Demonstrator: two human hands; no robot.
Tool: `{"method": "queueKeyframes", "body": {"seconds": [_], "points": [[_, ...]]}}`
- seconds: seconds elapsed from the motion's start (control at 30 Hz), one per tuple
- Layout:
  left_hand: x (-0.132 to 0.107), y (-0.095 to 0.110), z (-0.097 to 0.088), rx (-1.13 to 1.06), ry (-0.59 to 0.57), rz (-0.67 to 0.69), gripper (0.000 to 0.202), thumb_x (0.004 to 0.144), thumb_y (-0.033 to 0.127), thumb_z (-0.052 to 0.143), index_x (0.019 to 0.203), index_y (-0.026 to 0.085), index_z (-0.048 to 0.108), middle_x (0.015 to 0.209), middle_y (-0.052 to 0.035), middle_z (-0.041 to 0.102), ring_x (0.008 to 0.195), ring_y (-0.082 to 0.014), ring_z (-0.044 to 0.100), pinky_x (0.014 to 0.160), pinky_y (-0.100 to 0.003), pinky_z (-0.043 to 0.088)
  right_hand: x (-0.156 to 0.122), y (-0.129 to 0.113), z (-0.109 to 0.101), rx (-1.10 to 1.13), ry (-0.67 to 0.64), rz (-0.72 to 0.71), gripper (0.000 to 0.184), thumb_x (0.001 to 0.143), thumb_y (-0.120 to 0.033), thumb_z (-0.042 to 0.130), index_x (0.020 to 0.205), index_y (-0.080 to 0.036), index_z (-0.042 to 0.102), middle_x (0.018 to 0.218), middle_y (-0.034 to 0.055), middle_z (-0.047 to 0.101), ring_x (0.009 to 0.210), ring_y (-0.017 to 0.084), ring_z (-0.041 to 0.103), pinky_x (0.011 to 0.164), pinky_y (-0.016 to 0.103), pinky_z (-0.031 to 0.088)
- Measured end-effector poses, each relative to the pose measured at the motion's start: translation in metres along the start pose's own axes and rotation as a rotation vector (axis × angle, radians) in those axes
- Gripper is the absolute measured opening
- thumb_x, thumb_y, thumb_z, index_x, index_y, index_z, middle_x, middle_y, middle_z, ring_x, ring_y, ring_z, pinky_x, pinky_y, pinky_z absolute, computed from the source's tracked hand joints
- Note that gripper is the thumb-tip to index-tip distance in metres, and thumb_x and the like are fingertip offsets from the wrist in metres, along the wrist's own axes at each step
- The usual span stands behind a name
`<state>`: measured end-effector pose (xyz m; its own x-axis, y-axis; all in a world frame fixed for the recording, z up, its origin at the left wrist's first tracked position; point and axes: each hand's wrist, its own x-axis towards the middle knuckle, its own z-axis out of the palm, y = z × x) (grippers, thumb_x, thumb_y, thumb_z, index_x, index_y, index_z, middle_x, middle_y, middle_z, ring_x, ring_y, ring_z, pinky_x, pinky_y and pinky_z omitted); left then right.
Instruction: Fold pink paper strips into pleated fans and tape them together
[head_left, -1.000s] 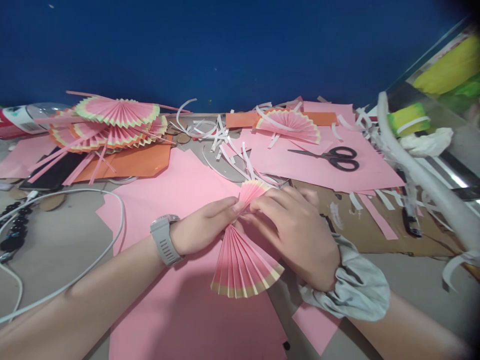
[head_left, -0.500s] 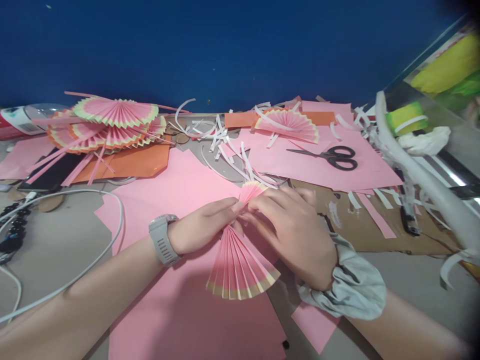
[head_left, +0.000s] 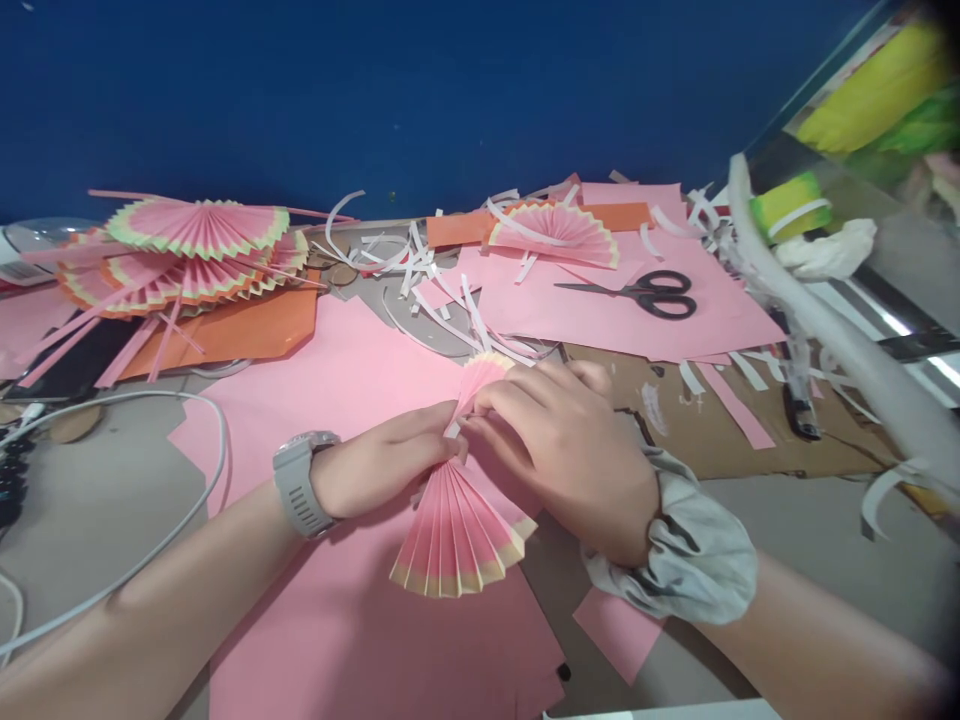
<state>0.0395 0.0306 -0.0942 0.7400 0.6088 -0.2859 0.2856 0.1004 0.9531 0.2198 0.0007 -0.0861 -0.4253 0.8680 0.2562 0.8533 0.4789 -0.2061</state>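
A pleated pink paper fan with a pale yellow edge is pinched at its middle, its folds spread towards me and away from me. My left hand, with a grey watch on the wrist, closes on the fan's narrow waist from the left. From the right, my right hand grips the same waist with bent fingers; a pale scrunchie circles that wrist. A small whitish bit shows between the fingertips, too small to name. Large pink paper sheets lie under the hands.
Black scissors rest on pink paper at the back right, beside another fan. Stacked fans with pink strips stand at the back left. White paper strips are scattered between. A cutter lies on cardboard; a white cable loops left.
The view has shifted slightly, so most things sit further left. Both hands still hold the fan's waist; the left thumb has slid lower, and a whitish bit now shows there.
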Motion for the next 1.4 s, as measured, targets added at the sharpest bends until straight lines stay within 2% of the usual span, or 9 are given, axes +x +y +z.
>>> {"method": "queueKeyframes", "body": {"seconds": [0.27, 0.43, 0.6, 0.97, 1.17, 1.4], "points": [[0.000, -0.001, 0.000, 0.016, -0.015, -0.021, 0.021, 0.084, 0.019, 0.033, 0.075, 0.016, 0.051, 0.079, -0.0035, 0.053, 0.078, -0.0178, 0.048, 0.078, -0.033, 0.037, -0.002, 0.002, 0.001, -0.017, 0.026, -0.024, 0.021, 0.090, -0.028, 0.041, 0.081, -0.021, 0.058, 0.082, 0.0007, 0.062, 0.079, 0.018, 0.048, 0.073, 0.034, 0.023], [0.002, -0.001, 0.005, 0.025, 0.081, 0.032, 0.021, 0.089, 0.027, 0.035, 0.074, 0.018, 0.048, 0.074, -0.0011, 0.048, 0.073, -0.0161, 0.045, 0.075, -0.031, 0.038, -0.002, 0.004, 0.002, -0.052, 0.051, -0.038, 0.013, 0.087, -0.022, 0.046, 0.082, -0.021, 0.058, 0.080, 0.0005, 0.062, 0.078, 0.018, 0.049, 0.072, 0.034, 0.024], [0.004, -0.001, 0.010, 0.016, 0.146, 0.115, 0.037, 0.095, 0.036, 0.022, 0.077, 0.017, 0.049, 0.076, -0.0021, 0.050, 0.073, -0.0153, 0.046, 0.077, -0.031, 0.038, -0.001, 0.004, 0.002, -0.078, 0.050, -0.032, 0.011, 0.087, -0.024, 0.049, 0.080, -0.021, 0.057, 0.081, -0.0004, 0.063, 0.080, 0.019, 0.050, 0.073, 0.034, 0.025], [0.004, -0.004, 0.009, 0.049, 0.284, 0.114, 0.036, 0.095, 0.031, 0.027, 0.073, 0.015, 0.050, 0.073, -0.0005, 0.050, 0.072, -0.0128, 0.047, 0.074, -0.027, 0.039, -0.003, 0.000, -0.001, -0.049, 0.070, -0.082, 0.010, 0.085, -0.018, 0.049, 0.080, -0.022, 0.057, 0.074, -0.0014, 0.057, 0.073, 0.017, 0.048, 0.071, 0.034, 0.026], [0.006, -0.004, 0.010, 0.007, 0.300, 0.105, 0.035, 0.095, 0.030, 0.029, 0.071, 0.015, 0.050, 0.072, -0.0004, 0.052, 0.072, -0.0122, 0.049, 0.076, -0.026, 0.039, -0.005, 0.000, -0.003, -0.055, 0.044, -0.113, 0.011, 0.084, -0.013, 0.049, 0.085, -0.022, 0.056, 0.077, -0.0011, 0.055, 0.073, 0.018, 0.046, 0.070, 0.033, 0.025], [0.005, -0.003, 0.009, -0.033, 0.293, 0.094, 0.036, 0.095, 0.029, 0.029, 0.066, 0.016, 0.048, 0.068, 0.0003, 0.051, 0.068, -0.0115, 0.048, 0.074, -0.025, 0.039, -0.005, 0.000, -0.005, -0.046, 0.041, -0.133, 0.014, 0.086, -0.015, 0.044, 0.086, -0.022, 0.057, 0.077, -0.0005, 0.055, 0.073, 0.017, 0.045, 0.070, 0.033, 0.024]]}}
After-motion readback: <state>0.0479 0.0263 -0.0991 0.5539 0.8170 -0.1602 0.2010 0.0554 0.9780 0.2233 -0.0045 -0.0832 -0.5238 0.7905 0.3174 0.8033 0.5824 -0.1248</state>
